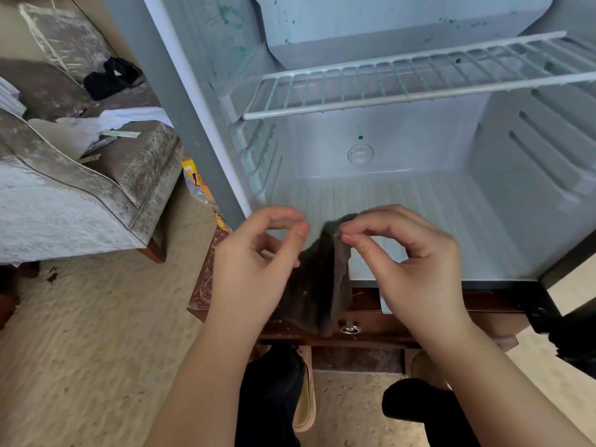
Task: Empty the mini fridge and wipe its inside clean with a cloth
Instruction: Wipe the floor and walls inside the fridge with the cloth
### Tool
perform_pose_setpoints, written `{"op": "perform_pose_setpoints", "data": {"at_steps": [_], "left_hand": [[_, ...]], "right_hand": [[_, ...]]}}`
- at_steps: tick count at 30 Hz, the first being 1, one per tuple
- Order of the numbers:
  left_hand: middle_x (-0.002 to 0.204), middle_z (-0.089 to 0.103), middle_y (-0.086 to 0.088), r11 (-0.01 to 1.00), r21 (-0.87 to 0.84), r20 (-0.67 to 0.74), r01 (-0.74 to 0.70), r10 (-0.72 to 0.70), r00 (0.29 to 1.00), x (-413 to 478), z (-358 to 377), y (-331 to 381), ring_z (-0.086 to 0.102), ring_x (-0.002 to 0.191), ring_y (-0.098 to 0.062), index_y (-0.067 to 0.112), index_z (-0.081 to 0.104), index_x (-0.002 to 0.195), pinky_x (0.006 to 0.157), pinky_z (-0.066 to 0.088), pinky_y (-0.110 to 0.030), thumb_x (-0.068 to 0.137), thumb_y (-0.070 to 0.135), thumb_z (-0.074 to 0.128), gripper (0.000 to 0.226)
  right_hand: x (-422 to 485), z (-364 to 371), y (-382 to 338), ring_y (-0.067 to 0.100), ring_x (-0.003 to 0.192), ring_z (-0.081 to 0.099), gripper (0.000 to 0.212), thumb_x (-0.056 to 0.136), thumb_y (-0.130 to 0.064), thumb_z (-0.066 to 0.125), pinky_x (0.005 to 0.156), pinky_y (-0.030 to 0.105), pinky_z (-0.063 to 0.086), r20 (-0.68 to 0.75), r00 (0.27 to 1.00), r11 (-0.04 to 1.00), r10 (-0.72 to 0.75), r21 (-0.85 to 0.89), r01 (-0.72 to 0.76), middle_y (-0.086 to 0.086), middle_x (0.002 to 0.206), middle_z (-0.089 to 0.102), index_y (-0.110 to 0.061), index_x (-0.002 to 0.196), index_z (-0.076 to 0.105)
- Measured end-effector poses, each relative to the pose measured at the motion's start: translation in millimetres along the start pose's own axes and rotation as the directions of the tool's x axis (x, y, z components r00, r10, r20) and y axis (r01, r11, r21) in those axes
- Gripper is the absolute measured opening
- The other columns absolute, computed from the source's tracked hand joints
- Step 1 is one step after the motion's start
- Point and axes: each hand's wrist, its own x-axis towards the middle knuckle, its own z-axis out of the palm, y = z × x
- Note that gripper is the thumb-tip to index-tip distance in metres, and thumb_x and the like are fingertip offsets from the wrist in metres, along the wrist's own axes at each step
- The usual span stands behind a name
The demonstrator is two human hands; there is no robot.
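- Closest to us, the right hand (416, 266) has thumb and forefinger pinched on the top corner of the cloth (322, 285), with the other fingers arched loosely above.
- The left hand (254, 256) sits just beside it, fingers curled and thumb pointing at the cloth. The cloth's left edge slips behind that palm, so we cannot tell whether it has a hold.
- The cloth is dark grey-brown, soft and fuzzy. It hangs in a long fold in front of the fridge's lower front edge, outside the cabinet.
- Below the arms we see knees in black trousers (274, 398) and a pale slipper (306, 404) on a beige, mottled floor (80, 333).
- The mini fridge (161, 75) stands open, grey outside and smooth white plastic within. Its floor is ribbed and its side walls are moulded into rails.
- Inside, a white wire shelf (419, 82) spans the width on the upper rails.
- Above it sits a white freezer box (387, 37). Green specks dot that box, the left wall and the shelf wires.
- A round, clear fitting (360, 153) sits low on the back wall, with one green dot just above it.
- The fridge rests on a reddish-brown wooden table (203, 285), scuffed on top, with a metal ring pull (350, 329) on its front.
- To the left is a grey velvety sofa (64, 195) with piped seams, carrying white papers (129, 119) and a black garment (109, 79).
- A yellow packet (195, 179) is wedged between the sofa and the fridge's side.
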Motion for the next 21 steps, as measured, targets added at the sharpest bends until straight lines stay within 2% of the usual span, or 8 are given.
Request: {"op": "perform_pose_setpoints", "data": {"at_steps": [4, 8, 10, 13, 15, 17, 19, 21], "left_hand": [[0.084, 0.070, 0.016, 0.998, 0.057, 0.190, -0.023, 0.012, 0.982, -4.4, 7.0, -1.7, 0.061, 0.062, -0.007, 0.036, 0.070, 0.089, 0.058, 0.047, -0.022, 0.074, 0.032, 0.074, 0.016], [0.074, 0.070, 0.013, 0.993, 0.093, 0.100, -0.070, 0.060, 0.993, -3.4, 10.2, -2.9, 0.064, 0.065, -0.006, 0.032, 0.071, 0.082, 0.061, 0.052, -0.028, 0.080, 0.021, 0.071, 0.010], [0.071, 0.070, 0.010, 0.999, 0.045, 0.010, -0.007, 0.007, 1.000, 0.1, 8.8, -3.8, 0.063, 0.060, -0.012, 0.030, 0.071, 0.080, 0.059, 0.053, -0.030, 0.082, 0.012, 0.074, 0.018], [0.071, 0.073, 0.004, 0.991, -0.105, -0.064, 0.088, -0.095, 0.993, 5.0, 5.3, -3.1, 0.069, 0.066, -0.014, 0.021, 0.071, 0.082, 0.069, 0.056, -0.031, 0.081, 0.004, 0.072, 0.017], [0.073, 0.073, 0.001, 0.976, -0.180, -0.047, 0.123, -0.134, 0.990, 6.1, 4.0, -1.9, 0.071, 0.069, -0.015, 0.013, 0.069, 0.086, 0.071, 0.056, -0.026, 0.082, 0.003, 0.070, 0.011], [0.077, 0.074, 0.002, 0.973, -0.194, -0.008, 0.127, -0.131, 0.991, 5.4, 4.1, -1.0, 0.072, 0.072, -0.015, 0.016, 0.068, 0.088, 0.072, 0.055, -0.024, 0.084, 0.004, 0.067, 0.013], [0.081, 0.074, 0.004, 0.978, -0.171, 0.037, 0.121, -0.116, 0.993, 4.4, 5.2, -0.8, 0.072, 0.076, -0.015, 0.024, 0.068, 0.090, 0.073, 0.056, -0.025, 0.088, 0.006, 0.063, 0.018], [0.081, 0.074, 0.004, 0.981, -0.148, 0.066, 0.123, -0.114, 0.991, 4.3, 5.6, 0.2, 0.071, 0.076, -0.013, 0.027, 0.068, 0.091, 0.070, 0.056, -0.024, 0.091, 0.007, 0.059, 0.022]], "right_hand": [[6.7, 8.3, -4.4, 0.017, 0.088, 0.069, 0.021, 0.082, 0.002, 0.069, 0.081, 0.027, 0.053, -0.051, 0.997, 0.986, 0.064, 0.156, -0.055, -0.003, 0.087, 0.070, -0.019, 0.086, 0.070], [11.9, 13.6, -5.4, 0.012, 0.086, 0.068, 0.024, 0.082, 0.001, 0.070, 0.079, 0.023, 0.052, -0.056, 0.996, 0.985, 0.076, 0.162, -0.066, -0.008, 0.086, 0.069, -0.022, 0.088, 0.069], [14.8, 13.2, -1.4, 0.009, 0.081, 0.067, 0.027, 0.080, -0.004, 0.073, 0.079, 0.021, 0.051, -0.029, 0.990, 0.986, 0.136, 0.102, -0.133, -0.011, 0.078, 0.068, -0.026, 0.094, 0.067], [20.2, 11.5, 6.0, 0.007, 0.082, 0.067, 0.034, 0.076, -0.006, 0.077, 0.085, 0.018, 0.049, 0.106, 0.957, 0.961, 0.268, 0.034, -0.273, -0.009, 0.075, 0.070, -0.029, 0.098, 0.065], [22.4, 12.0, 7.4, 0.003, 0.084, 0.067, 0.026, 0.077, -0.008, 0.077, 0.088, 0.020, 0.048, 0.187, 0.932, 0.944, 0.312, 0.049, -0.326, -0.011, 0.077, 0.072, -0.029, 0.089, 0.068], [22.3, 15.3, 7.2, 0.002, 0.083, 0.068, 0.020, 0.078, -0.009, 0.076, 0.090, 0.025, 0.050, 0.229, 0.923, 0.935, 0.308, 0.107, -0.338, -0.010, 0.079, 0.073, -0.027, 0.085, 0.071], [21.2, 21.2, 9.6, 0.004, 0.084, 0.066, 0.019, 0.077, -0.012, 0.078, 0.087, 0.027, 0.051, 0.195, 0.944, 0.951, 0.265, 0.111, -0.290, -0.010, 0.082, 0.072, -0.030, 0.083, 0.071], [22.1, 25.2, 14.5, 0.006, 0.092, 0.060, 0.018, 0.073, -0.018, 0.079, 0.085, 0.021, 0.048, 0.126, 0.970, 0.975, 0.208, 0.055, -0.216, -0.010, 0.092, 0.063, -0.032, 0.080, 0.070]]}}
